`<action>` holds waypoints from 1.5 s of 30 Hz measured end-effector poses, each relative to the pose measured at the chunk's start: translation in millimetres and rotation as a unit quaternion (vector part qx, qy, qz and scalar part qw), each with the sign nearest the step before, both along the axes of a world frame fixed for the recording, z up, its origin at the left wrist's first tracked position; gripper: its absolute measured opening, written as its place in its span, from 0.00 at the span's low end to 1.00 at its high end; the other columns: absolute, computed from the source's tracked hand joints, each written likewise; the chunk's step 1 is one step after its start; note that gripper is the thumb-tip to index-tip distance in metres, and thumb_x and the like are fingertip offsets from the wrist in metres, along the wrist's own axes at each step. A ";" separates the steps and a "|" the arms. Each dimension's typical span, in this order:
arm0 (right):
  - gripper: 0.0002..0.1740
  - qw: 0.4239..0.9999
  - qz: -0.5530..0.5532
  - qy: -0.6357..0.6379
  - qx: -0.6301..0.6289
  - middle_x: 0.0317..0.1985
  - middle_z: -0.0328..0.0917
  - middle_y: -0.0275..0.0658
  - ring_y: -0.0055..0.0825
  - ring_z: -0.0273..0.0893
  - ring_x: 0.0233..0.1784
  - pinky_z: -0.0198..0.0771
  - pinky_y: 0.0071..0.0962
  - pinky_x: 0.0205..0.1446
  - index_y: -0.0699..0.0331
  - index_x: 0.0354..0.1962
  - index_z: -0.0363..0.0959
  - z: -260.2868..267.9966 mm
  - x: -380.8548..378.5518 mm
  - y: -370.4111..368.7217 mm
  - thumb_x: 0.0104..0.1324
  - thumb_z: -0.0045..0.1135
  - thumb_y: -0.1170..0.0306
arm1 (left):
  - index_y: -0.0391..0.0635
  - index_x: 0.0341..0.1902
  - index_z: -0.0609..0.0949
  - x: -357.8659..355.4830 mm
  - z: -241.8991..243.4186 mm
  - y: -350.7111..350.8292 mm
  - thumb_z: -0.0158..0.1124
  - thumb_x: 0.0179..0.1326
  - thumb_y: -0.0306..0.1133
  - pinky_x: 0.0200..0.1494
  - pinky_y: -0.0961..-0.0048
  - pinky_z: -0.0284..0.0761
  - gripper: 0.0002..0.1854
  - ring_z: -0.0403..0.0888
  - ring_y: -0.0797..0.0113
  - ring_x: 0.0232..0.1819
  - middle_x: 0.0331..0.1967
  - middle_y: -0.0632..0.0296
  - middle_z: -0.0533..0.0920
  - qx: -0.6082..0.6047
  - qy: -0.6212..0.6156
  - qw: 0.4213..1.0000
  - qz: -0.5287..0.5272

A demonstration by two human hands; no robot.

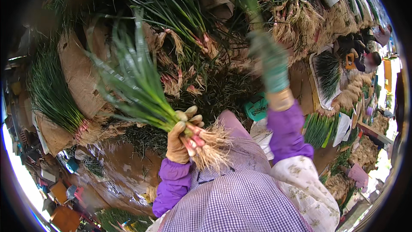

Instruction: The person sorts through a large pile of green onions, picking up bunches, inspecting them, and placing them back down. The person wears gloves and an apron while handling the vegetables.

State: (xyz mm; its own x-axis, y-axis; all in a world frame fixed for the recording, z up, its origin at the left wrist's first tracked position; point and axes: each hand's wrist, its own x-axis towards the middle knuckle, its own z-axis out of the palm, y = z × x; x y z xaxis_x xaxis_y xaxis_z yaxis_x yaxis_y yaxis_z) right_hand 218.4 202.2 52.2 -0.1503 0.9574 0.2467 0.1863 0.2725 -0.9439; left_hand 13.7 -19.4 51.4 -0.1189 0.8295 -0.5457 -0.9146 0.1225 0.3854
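My left hand (182, 132), in a tan glove, is closed around a bunch of green onions (161, 109). Its pinkish bulbs and pale roots point down to the right, the green leaves up to the left. At the upper right my right hand (265, 50) is blurred by motion, in a glove with a green cuff. A blurred green stalk or leaf (249, 0) shows just above it; whether the fingers hold it cannot be told. Loose green onions (206, 43) with roots lie on the pile beyond both hands.
Onion bunches (69, 109) lie at the left beside brown sacking (79, 71). More rooted bunches (296, 16) stand at the upper right. A green plastic container (257, 106) is near my knee. Trimmed leaves (219, 87) cover the ground ahead. A person (368, 61) sits farther off at the right.
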 end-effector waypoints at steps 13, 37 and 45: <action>0.32 0.847 0.145 -0.472 -0.197 0.53 0.76 0.47 0.40 0.74 0.58 0.67 0.39 0.62 0.58 0.52 0.73 -117.2 -90.8 110.7 0.56 0.58 0.47 | 0.37 0.57 0.71 6.5 -77.7 64.4 0.61 0.64 0.30 0.44 0.69 0.80 0.20 0.77 0.66 0.41 0.37 0.62 0.77 0.107 -0.153 0.982 0.015; 0.15 0.873 -0.152 -0.400 -0.232 0.43 0.81 0.45 0.44 0.79 0.46 0.75 0.38 0.49 0.56 0.45 0.75 -149.3 -17.6 110.6 0.67 0.50 0.58 | 0.40 0.46 0.76 -1.6 -59.9 56.3 0.62 0.59 0.27 0.39 0.72 0.80 0.12 0.78 0.68 0.34 0.40 0.57 0.77 0.096 -0.140 0.984 0.053; 0.21 0.905 0.173 -0.310 -0.236 0.40 0.82 0.38 0.24 0.78 0.43 0.73 0.24 0.50 0.64 0.48 0.77 -43.5 -105.8 -38.7 0.59 0.64 0.62 | 0.39 0.45 0.78 -4.6 -89.3 63.9 0.62 0.60 0.28 0.41 0.66 0.81 0.11 0.80 0.60 0.36 0.34 0.54 0.81 0.018 -0.163 0.986 -0.007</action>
